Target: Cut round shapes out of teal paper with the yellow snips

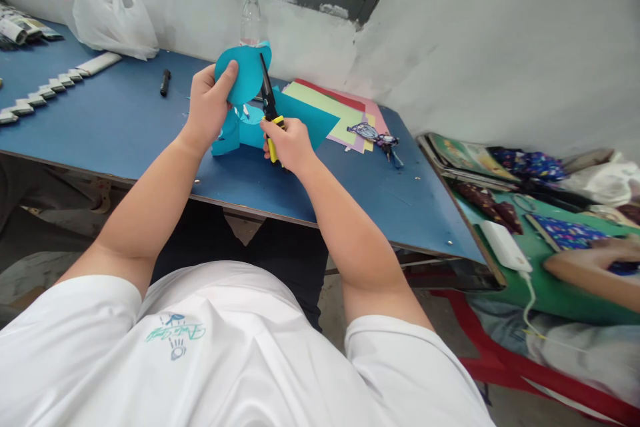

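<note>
My left hand (211, 99) pinches a rounded piece of blue paper (244, 72) between thumb and fingers, raised above the table. In my right hand (290, 143) are scissors (269, 103) with black blades and black-and-yellow handles. The blades point up and lie against the right edge of the blue piece; whether they are parted I cannot tell. Below and behind them, a larger blue sheet (313, 117) with cut-outs rests on the table, partly hidden by my hands.
Coloured paper sheets (320, 95) and a patterned bundle (377, 135) lie right on the blue table (240, 187). Behind stands a clear bottle (253, 17). Leftward are a black marker (165, 83), a plastic bag (114, 17) and a folded paper strip (50, 87). Another person's arm (595, 273) rests on a green table.
</note>
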Motion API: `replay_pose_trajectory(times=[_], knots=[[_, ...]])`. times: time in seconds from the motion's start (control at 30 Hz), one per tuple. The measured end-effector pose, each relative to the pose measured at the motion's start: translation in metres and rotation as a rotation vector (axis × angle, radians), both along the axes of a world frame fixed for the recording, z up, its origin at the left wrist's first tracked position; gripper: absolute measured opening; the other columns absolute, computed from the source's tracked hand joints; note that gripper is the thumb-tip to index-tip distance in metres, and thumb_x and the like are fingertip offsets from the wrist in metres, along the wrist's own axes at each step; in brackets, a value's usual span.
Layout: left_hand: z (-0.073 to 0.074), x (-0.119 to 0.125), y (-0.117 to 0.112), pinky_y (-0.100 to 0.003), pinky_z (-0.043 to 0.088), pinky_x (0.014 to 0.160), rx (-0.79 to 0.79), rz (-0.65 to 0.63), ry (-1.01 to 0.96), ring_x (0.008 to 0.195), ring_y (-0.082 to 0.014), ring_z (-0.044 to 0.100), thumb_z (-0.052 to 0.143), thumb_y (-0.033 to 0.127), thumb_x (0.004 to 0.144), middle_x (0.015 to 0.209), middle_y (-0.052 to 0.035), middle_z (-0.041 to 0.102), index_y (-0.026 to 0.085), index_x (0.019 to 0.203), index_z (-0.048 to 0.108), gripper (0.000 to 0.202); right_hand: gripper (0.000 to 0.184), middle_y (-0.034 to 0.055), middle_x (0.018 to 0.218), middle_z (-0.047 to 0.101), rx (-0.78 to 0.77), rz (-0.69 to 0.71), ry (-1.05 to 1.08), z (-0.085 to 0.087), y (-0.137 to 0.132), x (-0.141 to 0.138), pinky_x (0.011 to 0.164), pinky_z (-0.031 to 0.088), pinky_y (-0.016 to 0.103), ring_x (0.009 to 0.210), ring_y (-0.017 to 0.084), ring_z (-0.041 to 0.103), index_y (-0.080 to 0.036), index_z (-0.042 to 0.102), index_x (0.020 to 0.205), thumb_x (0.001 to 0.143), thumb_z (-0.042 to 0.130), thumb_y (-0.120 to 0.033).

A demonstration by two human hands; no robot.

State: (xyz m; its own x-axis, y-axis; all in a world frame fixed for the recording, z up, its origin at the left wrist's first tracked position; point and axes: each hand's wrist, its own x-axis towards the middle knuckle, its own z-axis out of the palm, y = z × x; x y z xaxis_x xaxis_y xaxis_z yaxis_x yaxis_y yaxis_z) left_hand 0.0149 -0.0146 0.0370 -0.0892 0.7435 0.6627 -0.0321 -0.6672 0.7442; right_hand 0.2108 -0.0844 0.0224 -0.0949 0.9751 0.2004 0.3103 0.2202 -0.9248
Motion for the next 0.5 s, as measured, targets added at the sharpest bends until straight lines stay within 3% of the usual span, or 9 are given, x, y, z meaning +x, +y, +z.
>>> replay_pose_trajectory(times=[0.13,0.5], knots=[[-0.0024,-0.0005,0.0046,-0.043,0.03,0.052,0.022,-0.028,0.006,0.055,-0.0202,0.034,0.074,0.103,0.091,0.055,0.0036,0.032,0.038,0.068,0.049,0.073,0.045,0.0016,0.065,0.069,-0.014,-0.009,0.003,0.0009,-0.0019,-0.0014,0.052,0.054,0.03,0.055,0.02,0.069,-0.027,0.062,0.076,0.113,0.08,-0.045],[-0.0023,0.0049,-0.0009,-0.042,0.036,0.052,0.012,0.028,-0.014,0.057,-0.0185,0.04,0.087,0.097,0.085,0.063,0.002,0.051,0.037,0.07,0.059,0.068,0.045,0.0013,0.065,0.07,-0.037,-0.006,-0.003,0.0012,-0.0016,-0.0024,0.053,0.055,0.031,0.055,0.019,0.069,-0.027,0.062,0.075,0.113,0.08,-0.045]])
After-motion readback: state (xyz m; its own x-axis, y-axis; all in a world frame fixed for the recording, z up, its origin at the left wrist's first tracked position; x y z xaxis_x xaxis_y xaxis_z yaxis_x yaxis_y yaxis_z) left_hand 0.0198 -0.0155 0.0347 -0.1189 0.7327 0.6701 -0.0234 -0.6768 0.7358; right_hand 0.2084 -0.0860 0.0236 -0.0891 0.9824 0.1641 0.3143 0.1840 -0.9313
